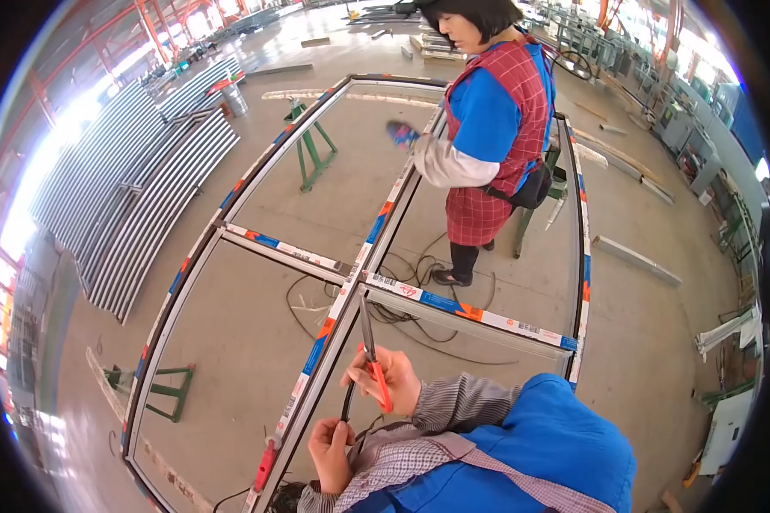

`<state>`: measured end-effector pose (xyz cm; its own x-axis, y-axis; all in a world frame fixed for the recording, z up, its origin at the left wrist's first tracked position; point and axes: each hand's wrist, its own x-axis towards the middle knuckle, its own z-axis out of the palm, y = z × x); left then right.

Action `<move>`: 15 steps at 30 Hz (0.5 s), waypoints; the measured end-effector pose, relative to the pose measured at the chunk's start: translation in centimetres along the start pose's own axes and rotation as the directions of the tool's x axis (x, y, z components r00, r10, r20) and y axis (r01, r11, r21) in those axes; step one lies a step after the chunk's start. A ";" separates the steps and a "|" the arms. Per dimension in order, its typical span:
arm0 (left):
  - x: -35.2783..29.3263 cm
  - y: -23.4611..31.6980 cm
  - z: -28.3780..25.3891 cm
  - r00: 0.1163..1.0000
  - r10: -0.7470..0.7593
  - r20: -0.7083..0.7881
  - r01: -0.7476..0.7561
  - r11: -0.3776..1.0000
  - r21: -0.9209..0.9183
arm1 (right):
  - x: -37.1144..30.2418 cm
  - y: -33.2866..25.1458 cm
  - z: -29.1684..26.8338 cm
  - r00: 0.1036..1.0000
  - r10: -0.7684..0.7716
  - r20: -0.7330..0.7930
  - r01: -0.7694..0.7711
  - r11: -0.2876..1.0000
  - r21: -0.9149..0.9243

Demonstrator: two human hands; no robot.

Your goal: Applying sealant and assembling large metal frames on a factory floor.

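My right hand [393, 382] is closed around long-bladed scissors [367, 329] with red-orange handles, their blades pointing away toward the crossing of the bars. Just nearer to me, my left hand [331, 447] pinches a thin black strip [348, 402], which runs up toward my right hand. It looks like rubber seal. Both hands are at the near side of a large window frame [315, 352], whose bars carry white, blue and orange tape. A slim red tool [266, 466] lies on the middle bar left of my left hand.
Across the frame stands a person [498, 128] in a red checked apron, one gloved hand [402, 133] over it. Green stands [315, 154] support the frame. Black cable [411, 321] coils on the floor below. Ribbed metal profiles [137, 184] are stacked at left; a loose bar [637, 260] lies right.
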<state>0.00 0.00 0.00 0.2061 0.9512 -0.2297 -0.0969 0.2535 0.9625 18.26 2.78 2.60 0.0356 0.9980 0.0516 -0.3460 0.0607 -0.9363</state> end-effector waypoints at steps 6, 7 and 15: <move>-0.3 1.9 0.8 0.998 0.005 -0.066 0.001 0.995 0.101 | 0.2 0.8 1.5 0.994 0.089 -0.062 -0.082 0.992 0.097; 0.0 2.5 0.6 0.995 0.004 -0.097 0.003 0.998 0.065 | 0.5 0.5 1.4 0.980 0.170 -0.102 -0.156 0.978 0.136; 0.2 4.2 -2.9 0.969 0.044 -0.241 -0.072 0.992 -0.107 | -0.9 1.9 -3.6 0.941 0.212 0.265 -0.049 0.857 -0.512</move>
<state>-3.22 1.74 3.55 -0.0396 0.9758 -0.2148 -0.2149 0.2016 0.9556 20.91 1.91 -0.48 -0.2881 0.9558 -0.0580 0.1822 -0.0047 -0.9833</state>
